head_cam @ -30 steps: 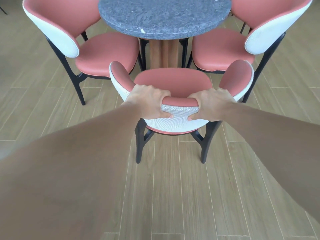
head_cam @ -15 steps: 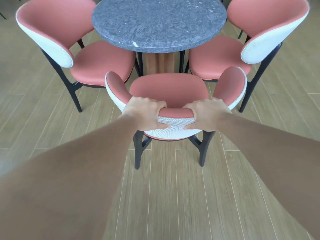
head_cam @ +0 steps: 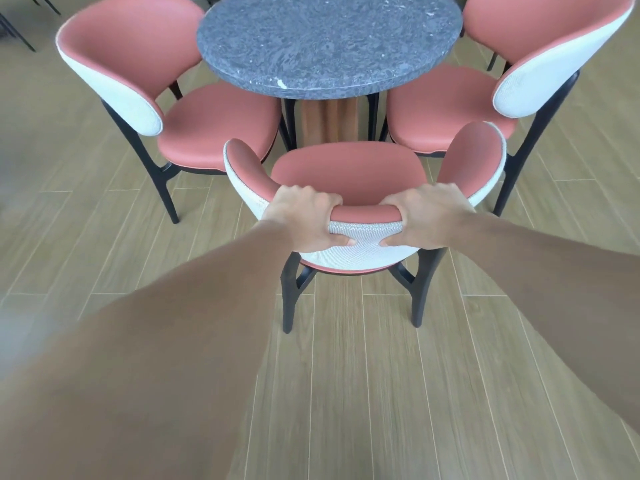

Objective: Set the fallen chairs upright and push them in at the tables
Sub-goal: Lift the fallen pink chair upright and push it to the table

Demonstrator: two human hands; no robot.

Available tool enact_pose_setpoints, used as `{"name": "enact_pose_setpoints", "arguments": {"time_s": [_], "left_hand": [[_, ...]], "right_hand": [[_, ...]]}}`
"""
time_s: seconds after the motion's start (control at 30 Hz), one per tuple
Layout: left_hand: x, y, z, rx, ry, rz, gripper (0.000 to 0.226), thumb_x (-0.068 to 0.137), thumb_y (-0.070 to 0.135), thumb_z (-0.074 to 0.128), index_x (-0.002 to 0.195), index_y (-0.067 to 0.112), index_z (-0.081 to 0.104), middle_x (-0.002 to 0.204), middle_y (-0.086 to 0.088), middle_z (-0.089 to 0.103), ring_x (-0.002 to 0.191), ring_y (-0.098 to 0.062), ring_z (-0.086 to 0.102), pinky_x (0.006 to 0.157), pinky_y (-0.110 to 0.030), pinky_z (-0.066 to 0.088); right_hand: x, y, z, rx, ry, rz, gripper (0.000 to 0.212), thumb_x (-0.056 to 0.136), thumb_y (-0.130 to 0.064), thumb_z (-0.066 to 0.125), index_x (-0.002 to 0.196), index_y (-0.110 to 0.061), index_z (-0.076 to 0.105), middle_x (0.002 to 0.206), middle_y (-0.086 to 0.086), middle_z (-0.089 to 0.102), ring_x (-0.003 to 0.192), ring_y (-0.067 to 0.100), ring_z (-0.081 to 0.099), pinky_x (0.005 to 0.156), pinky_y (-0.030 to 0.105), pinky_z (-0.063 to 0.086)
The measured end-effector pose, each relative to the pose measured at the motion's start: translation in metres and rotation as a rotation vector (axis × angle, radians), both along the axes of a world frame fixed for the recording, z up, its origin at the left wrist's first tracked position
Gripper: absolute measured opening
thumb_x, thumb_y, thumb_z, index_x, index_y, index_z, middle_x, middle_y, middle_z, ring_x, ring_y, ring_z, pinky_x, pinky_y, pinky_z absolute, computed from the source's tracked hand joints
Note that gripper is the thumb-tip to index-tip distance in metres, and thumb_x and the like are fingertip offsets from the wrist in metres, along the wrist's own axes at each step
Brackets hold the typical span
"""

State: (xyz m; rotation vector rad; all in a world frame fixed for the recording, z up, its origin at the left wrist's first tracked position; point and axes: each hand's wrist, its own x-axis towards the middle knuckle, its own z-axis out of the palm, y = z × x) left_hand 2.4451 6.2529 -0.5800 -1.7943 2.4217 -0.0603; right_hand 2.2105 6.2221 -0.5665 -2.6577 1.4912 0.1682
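Note:
An upright chair [head_cam: 349, 173] with a pink seat, white woven back and black legs stands directly in front of me, facing a round grey stone table [head_cam: 329, 43]. My left hand [head_cam: 304, 220] and my right hand [head_cam: 429, 216] both grip the top rim of its backrest, thumbs pressed on the white outer side. The front of the seat lies just short of the table's near edge, by the wooden pedestal [head_cam: 329, 119].
Two matching chairs stand upright at the table, one at the left [head_cam: 214, 129] and one at the right [head_cam: 450, 109], seats partly under the tabletop. Wooden plank floor [head_cam: 363, 393] lies all around. Dark legs of other furniture [head_cam: 14, 32] show at the far top left.
Both hands kept their grip on the backrest. The chair and table have shifted lower in view and the table top shows more; the seat sits slightly nearer the table's edge.

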Motion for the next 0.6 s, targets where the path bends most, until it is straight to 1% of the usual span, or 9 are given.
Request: {"name": "enact_pose_setpoints", "arguments": {"time_s": [0.1,0.2,0.27,0.33,0.4,0.5,0.6], "left_hand": [[0.006,0.015,-0.001,-0.008,-0.001,0.02,0.067,0.079,0.091,0.053,0.112,0.034,0.063,0.065,0.011,0.044,0.072,-0.027,0.053,0.066,-0.035,0.031],[0.024,0.038,-0.002,-0.009,-0.025,0.033,0.069,0.079,0.092,0.051,0.115,0.034,0.063,0.064,0.011,0.039,0.071,-0.028,0.05,0.067,-0.036,0.032],[0.034,0.05,-0.004,-0.005,-0.033,0.038,0.069,0.079,0.092,0.05,0.115,0.035,0.061,0.065,0.01,0.039,0.072,-0.029,0.05,0.069,-0.036,0.033],[0.045,0.058,-0.006,-0.008,-0.041,0.048,0.069,0.079,0.092,0.049,0.115,0.035,0.06,0.068,0.008,0.044,0.073,-0.03,0.051,0.069,-0.037,0.034],[0.053,0.061,-0.006,-0.018,-0.056,0.054,0.069,0.078,0.093,0.047,0.112,0.035,0.058,0.07,0.008,0.046,0.073,-0.029,0.052,0.069,-0.037,0.034],[0.058,0.061,-0.006,-0.035,-0.06,0.039,0.066,0.076,0.094,0.047,0.103,0.034,0.054,0.066,0.015,0.038,0.07,-0.027,0.05,0.066,-0.036,0.034],[0.059,0.058,-0.005,-0.026,-0.051,-0.001,0.062,0.076,0.094,0.045,0.098,0.036,0.049,0.066,0.017,0.036,0.069,-0.025,0.05,0.063,-0.035,0.032]], "right_hand": [[0.005,0.012,-0.002,0.016,-0.03,0.019,0.044,0.079,-0.067,0.073,0.116,-0.045,0.068,0.088,-0.011,0.07,0.087,0.025,0.064,0.071,0.034,0.041],[0.019,0.031,-0.002,0.022,-0.051,0.062,0.042,0.08,-0.066,0.073,0.114,-0.044,0.07,0.087,-0.01,0.071,0.088,0.025,0.067,0.07,0.034,0.042],[0.029,0.041,-0.003,0.023,-0.058,0.095,0.041,0.081,-0.066,0.073,0.115,-0.043,0.07,0.089,-0.01,0.071,0.089,0.026,0.066,0.069,0.034,0.039],[0.039,0.047,-0.002,0.025,-0.056,0.122,0.042,0.082,-0.065,0.072,0.117,-0.042,0.069,0.092,-0.009,0.072,0.091,0.026,0.066,0.07,0.033,0.037],[0.047,0.048,-0.001,0.024,-0.064,0.135,0.042,0.083,-0.064,0.072,0.118,-0.041,0.069,0.094,-0.008,0.073,0.092,0.027,0.067,0.07,0.034,0.039],[0.052,0.048,-0.003,-0.002,-0.055,0.139,0.045,0.082,-0.066,0.071,0.119,-0.04,0.069,0.094,-0.006,0.073,0.091,0.029,0.068,0.069,0.034,0.04],[0.05,0.048,-0.005,-0.069,-0.02,0.137,0.051,0.083,-0.071,0.067,0.121,-0.038,0.067,0.094,-0.002,0.075,0.089,0.032,0.069,0.068,0.034,0.037]]}}
